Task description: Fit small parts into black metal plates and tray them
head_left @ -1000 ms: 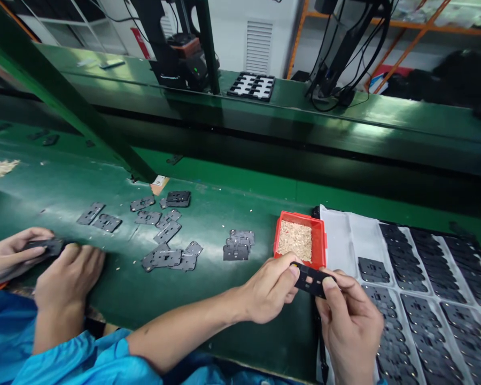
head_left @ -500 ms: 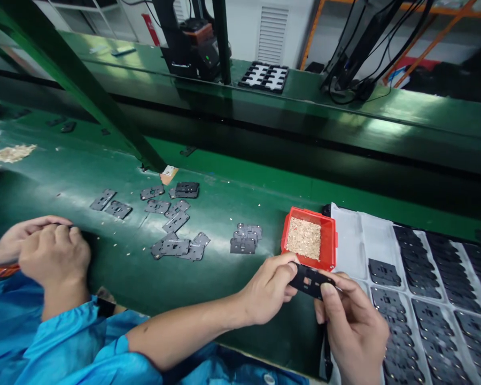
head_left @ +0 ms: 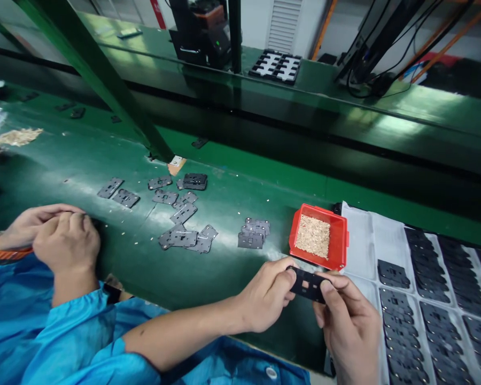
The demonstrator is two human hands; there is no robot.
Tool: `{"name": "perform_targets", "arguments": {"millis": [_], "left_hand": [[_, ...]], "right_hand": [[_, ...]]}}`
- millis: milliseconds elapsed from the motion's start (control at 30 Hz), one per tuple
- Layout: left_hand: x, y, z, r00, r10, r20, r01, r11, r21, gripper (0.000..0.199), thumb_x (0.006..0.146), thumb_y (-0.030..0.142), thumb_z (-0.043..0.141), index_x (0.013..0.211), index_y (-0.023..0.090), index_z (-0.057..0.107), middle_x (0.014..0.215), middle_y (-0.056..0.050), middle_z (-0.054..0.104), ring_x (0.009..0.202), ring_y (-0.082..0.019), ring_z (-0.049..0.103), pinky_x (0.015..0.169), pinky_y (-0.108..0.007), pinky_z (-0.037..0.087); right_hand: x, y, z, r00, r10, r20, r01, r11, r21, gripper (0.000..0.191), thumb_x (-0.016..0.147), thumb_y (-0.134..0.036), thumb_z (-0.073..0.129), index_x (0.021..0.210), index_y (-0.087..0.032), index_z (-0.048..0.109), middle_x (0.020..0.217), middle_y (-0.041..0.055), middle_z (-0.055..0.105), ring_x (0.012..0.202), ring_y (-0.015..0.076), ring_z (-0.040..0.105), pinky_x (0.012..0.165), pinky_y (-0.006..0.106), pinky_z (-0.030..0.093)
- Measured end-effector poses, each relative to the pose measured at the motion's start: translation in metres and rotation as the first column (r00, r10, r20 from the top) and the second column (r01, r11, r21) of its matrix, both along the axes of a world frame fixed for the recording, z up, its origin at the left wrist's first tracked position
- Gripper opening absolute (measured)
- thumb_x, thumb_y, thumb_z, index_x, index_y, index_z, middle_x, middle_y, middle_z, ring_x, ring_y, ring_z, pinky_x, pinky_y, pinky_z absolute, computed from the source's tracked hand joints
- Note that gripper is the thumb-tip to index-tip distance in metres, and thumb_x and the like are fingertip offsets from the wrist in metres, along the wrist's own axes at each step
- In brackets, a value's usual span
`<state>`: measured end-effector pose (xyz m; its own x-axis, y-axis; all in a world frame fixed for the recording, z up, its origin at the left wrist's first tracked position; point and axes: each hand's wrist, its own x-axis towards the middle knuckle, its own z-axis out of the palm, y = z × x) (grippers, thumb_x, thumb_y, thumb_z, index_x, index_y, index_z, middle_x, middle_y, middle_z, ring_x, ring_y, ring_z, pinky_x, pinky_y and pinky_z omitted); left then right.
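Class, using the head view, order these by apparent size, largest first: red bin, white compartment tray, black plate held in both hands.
1. White compartment tray, running past the frame edge.
2. Red bin.
3. Black plate between left hand and right hand, partly covered.

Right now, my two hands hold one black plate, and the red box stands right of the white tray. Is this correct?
No: the red box stands left of the white tray, as the head view shows. Your left hand and right hand do hold one black plate.
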<state>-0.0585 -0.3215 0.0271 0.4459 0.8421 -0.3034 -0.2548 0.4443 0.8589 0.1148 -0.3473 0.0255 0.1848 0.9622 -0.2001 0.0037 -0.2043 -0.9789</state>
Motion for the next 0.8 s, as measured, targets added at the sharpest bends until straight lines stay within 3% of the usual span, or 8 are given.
{"name": "perform_targets", "arguments": {"millis": [167,267,367,500,600,700,767,800], "left_hand": [[0.0,-0.004,-0.007,1.0,0.018,-0.015,-0.017,0.998,0.057,0.027,0.106,0.034,0.039,0.083,0.021,0.043,0.063,0.007,0.036,0.055,-0.01,0.036,0.053,-0.021,0.033],[-0.002,-0.005,-0.01,0.993,0.039,-0.107,-0.028,0.994,0.102,0.029,0.106,0.033,0.038,0.08,0.021,0.044,0.064,0.005,0.042,0.058,-0.011,0.046,0.058,-0.023,0.04],[-0.012,-0.006,-0.01,0.973,-0.006,-0.232,0.045,0.986,0.161,0.029,0.106,0.028,0.036,0.078,0.021,0.043,0.065,0.003,0.047,0.062,-0.014,0.055,0.061,-0.025,0.043],[-0.039,-0.014,-0.006,0.883,-0.005,-0.47,0.189,0.919,0.347,0.015,0.1,0.018,0.046,0.088,0.019,0.056,0.087,-0.002,0.06,0.083,-0.017,0.06,0.079,-0.028,0.048],[-0.059,-0.021,-0.01,0.837,0.03,-0.546,0.175,0.931,0.319,0.012,0.097,0.016,0.054,0.104,0.019,0.063,0.095,-0.002,0.064,0.086,-0.016,0.062,0.08,-0.026,0.049],[-0.076,-0.019,-0.02,0.78,0.082,-0.621,0.129,0.949,0.287,0.011,0.098,0.017,0.056,0.105,0.019,0.064,0.091,-0.001,0.066,0.08,-0.015,0.061,0.076,-0.026,0.049],[-0.082,-0.013,-0.028,0.72,0.147,-0.679,0.103,0.944,0.313,0.012,0.099,0.015,0.055,0.106,0.019,0.064,0.094,-0.002,0.067,0.082,-0.016,0.062,0.079,-0.028,0.05],[-0.084,-0.008,-0.032,0.692,0.171,-0.702,0.103,0.938,0.33,0.013,0.099,0.015,0.054,0.107,0.019,0.063,0.096,-0.003,0.067,0.083,-0.016,0.063,0.08,-0.029,0.051]], "right_hand": [[-0.005,0.001,-0.005,1.0,-0.024,0.005,0.024,0.999,-0.038,0.023,0.093,-0.043,0.078,0.091,-0.02,0.074,0.077,0.0002,0.063,0.046,0.0062,0.048,0.039,0.017,0.039],[-0.004,-0.002,-0.011,0.999,-0.034,0.02,0.035,0.997,-0.063,0.023,0.091,-0.043,0.079,0.09,-0.021,0.073,0.081,0.0008,0.064,0.047,0.0065,0.048,0.039,0.018,0.04],[-0.001,-0.007,-0.017,0.998,-0.014,0.055,0.018,0.996,-0.083,0.025,0.089,-0.045,0.081,0.086,-0.021,0.073,0.08,0.0015,0.065,0.048,0.0081,0.05,0.04,0.018,0.042],[-0.003,-0.011,-0.02,0.969,0.19,0.155,-0.167,0.975,-0.147,0.026,0.092,-0.047,0.077,0.091,-0.021,0.074,0.072,0.0001,0.064,0.047,0.0097,0.053,0.042,0.019,0.045],[-0.012,-0.012,-0.024,0.898,0.369,0.24,-0.333,0.926,-0.178,0.027,0.096,-0.048,0.072,0.105,-0.022,0.077,0.058,-0.0034,0.058,0.046,0.0117,0.056,0.045,0.019,0.049],[-0.018,-0.013,-0.032,0.85,0.384,0.36,-0.343,0.923,-0.175,0.04,0.098,-0.048,0.069,0.13,-0.024,0.07,0.086,0.0028,0.075,0.05,0.0111,0.061,0.049,0.021,0.055],[-0.017,-0.012,-0.038,0.825,0.395,0.405,-0.364,0.918,-0.154,0.044,0.102,-0.045,0.064,0.141,-0.026,0.063,0.108,0.0066,0.078,0.051,0.01,0.064,0.052,0.021,0.058],[-0.016,-0.012,-0.041,0.809,0.412,0.42,-0.393,0.909,-0.135,0.041,0.104,-0.042,0.061,0.141,-0.026,0.063,0.109,0.0065,0.078,0.052,0.0098,0.065,0.054,0.021,0.059]]}}
